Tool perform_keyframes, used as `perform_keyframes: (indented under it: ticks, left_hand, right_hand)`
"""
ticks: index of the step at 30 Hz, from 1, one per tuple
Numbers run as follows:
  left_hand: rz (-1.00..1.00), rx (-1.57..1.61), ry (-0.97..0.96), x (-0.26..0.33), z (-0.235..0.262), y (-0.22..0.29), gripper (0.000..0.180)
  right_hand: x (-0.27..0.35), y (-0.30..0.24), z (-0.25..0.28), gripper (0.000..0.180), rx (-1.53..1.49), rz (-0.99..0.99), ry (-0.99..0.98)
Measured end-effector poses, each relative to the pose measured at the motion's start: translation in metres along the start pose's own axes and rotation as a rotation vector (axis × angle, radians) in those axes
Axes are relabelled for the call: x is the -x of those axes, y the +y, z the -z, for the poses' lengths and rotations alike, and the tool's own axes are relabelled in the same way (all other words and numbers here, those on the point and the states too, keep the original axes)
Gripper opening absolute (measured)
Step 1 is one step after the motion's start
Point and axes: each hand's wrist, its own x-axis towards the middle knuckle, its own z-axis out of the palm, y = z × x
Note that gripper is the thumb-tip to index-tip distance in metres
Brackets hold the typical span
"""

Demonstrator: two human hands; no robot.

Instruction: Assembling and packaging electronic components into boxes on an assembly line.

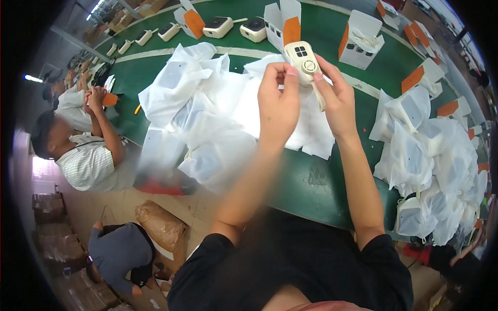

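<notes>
Between my two hands is a small cream handheld device (300, 52) with rounded corners, a dark four-pane square and a round dial on its face. A cream strap hangs from its lower end beside my right palm. My left hand (280, 103) has its thumb and bent fingers on the left side of the device. Along the right side, my right hand (336, 96) wraps its fingers behind, with the thumb near the dial. Below my hands lie white sheets (244, 101) on the green table (290, 184). Thin white bags (174, 85) with similar devices inside are heaped left of them.
More bagged devices (415, 160) are piled at the right. Open white-and-orange boxes (359, 44) and cream devices (218, 27) line the far side. A seated person (85, 160) works at the left; another person (122, 254) bends near brown cartons (59, 238).
</notes>
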Motion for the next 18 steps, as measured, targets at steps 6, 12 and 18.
perform_keyframes:
  ticks: [6,12,18]
  left_hand:
    - [0.314,0.283,-0.203,-0.009,0.022,-0.044,0.012]
    - [0.167,0.457,-0.319,-0.014,0.034,-0.061,0.011]
    - [0.195,0.575,-0.14,-0.003,0.013,-0.061,0.022]
  right_hand:
    - [-0.011,0.031,0.009,0.063,0.003,-0.462,-0.012]
    - [-0.004,0.029,0.008,0.067,-0.058,-0.132,-0.035]
    - [0.0,0.038,0.007,0.069,0.272,0.389,-0.111]
